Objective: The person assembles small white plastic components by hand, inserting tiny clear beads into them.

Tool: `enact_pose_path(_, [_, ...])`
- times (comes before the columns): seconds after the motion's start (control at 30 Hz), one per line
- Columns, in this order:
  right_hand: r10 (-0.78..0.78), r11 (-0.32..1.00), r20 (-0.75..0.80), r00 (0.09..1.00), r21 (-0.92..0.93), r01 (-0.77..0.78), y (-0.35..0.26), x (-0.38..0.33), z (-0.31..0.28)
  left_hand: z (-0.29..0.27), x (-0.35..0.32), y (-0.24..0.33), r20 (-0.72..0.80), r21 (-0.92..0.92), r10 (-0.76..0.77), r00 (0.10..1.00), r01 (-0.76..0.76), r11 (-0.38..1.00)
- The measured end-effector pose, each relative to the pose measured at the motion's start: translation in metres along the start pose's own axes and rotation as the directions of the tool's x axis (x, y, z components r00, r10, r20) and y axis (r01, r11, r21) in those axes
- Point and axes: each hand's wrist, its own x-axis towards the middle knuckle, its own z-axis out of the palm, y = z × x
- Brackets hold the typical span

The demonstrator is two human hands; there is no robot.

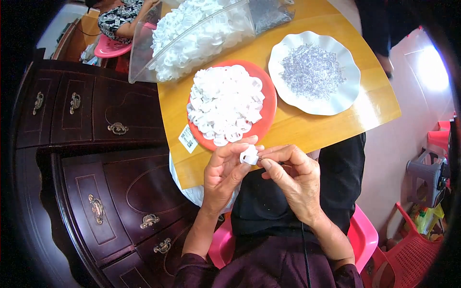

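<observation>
While left hand (222, 175) pinches a cap (249, 156), right hand (297, 176) pinches a pin (260, 159).
Red plate (270, 98) just beyond both, likely for reach.

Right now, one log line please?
left fingers: hold white part | right fingers: thin piece at it | nearby: red plate of white parts, scalloped dish of clear pieces

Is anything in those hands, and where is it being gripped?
The left hand pinches a small white piece by its outer sides, between thumb and fingers. The right hand pinches something thin beside it, too small to identify.
</observation>
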Motion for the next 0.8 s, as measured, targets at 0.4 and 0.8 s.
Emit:
enact_pose_path(0.4, [-0.035,0.998,-0.010,0.999,-0.055,0.034,0.0020,-0.0001,-0.0012,0.0008,0.0000,-0.0017,0.000,0.011,0.041,0.999,-0.041,0.999])
enact_pose_path(0.8, [-0.012,0.999,-0.001,1.000,-0.052,0.012,-0.0036,-0.0017,-0.0054,-0.0017,-0.0017,0.0041,0.039,0.135,0.097,0.995,-0.101,0.986])
